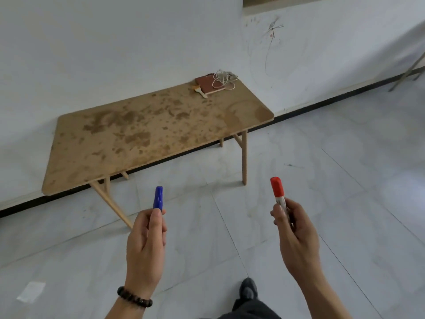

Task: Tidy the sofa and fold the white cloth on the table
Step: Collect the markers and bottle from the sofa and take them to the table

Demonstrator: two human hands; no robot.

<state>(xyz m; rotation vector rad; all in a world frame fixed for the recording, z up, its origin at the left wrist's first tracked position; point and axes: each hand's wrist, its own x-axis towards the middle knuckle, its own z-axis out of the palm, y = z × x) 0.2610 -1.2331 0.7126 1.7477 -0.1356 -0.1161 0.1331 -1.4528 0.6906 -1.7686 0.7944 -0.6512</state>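
1. Your left hand (145,240) grips a blue-capped marker pen (158,198), fingers curled round the barrel and thumb laid along it. The pen's long axis runs nearly straight up the view, cap end pointing away from you toward the table.
2. Your right hand (296,236) pinches a red-capped marker pen (277,189) with a white barrel between thumb and fingertips. Its long axis is close to upright, the cap end uppermost and leaning slightly left.
3. Both pens are held well apart over the pale grey tiled floor (345,203), short of the table's near edge.
4. The stained rectangular wooden table (142,134) stands against the white wall (115,42), its long axis running from lower left to upper right.
5. At its far right corner lies a flat brown notebook (208,84). A tangled white cord (224,78) rests partly on it, and a small wooden-handled tool (201,91) sits just beside its left edge.
6. A dark beaded bracelet (134,297) circles your left wrist, and a dark shoe (248,288) shows on the floor between your forearms.
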